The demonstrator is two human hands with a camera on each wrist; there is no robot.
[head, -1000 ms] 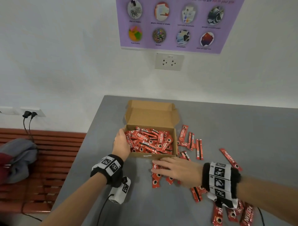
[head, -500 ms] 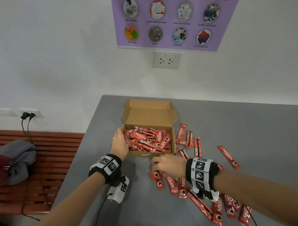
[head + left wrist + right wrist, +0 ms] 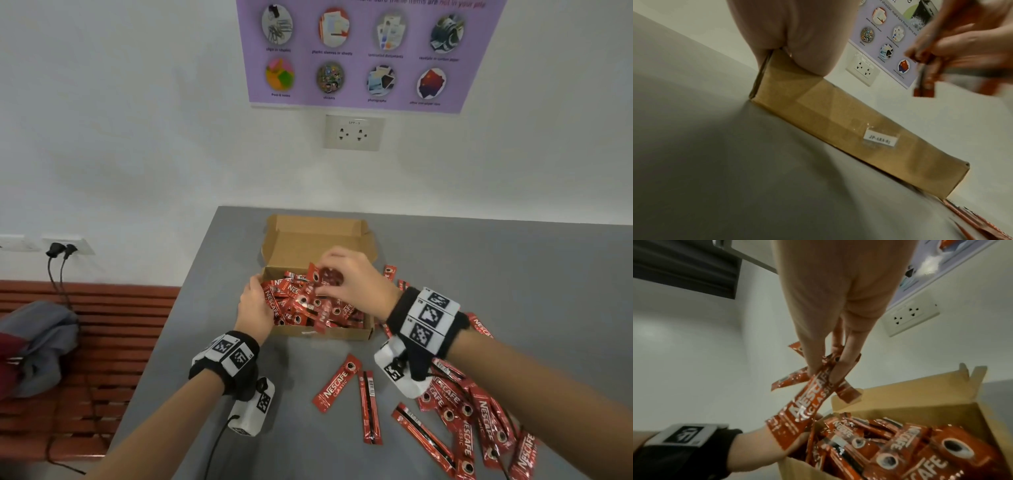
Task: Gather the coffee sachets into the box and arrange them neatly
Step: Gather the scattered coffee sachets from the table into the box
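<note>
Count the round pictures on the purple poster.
8: two rows of four on the poster, above the wall socket. The poster's top runs out of frame, so more may be hidden.

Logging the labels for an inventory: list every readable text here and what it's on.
"NESCAFE CLASSIC": loose sachet on the table.
"NESCAFE": sachets in the box.
"JP-AK4-83", last characters uncertain: white label on the box front.
"SPP-9": wall socket.
"stickers", "photographs": purple poster; other captions blurred.
</note>
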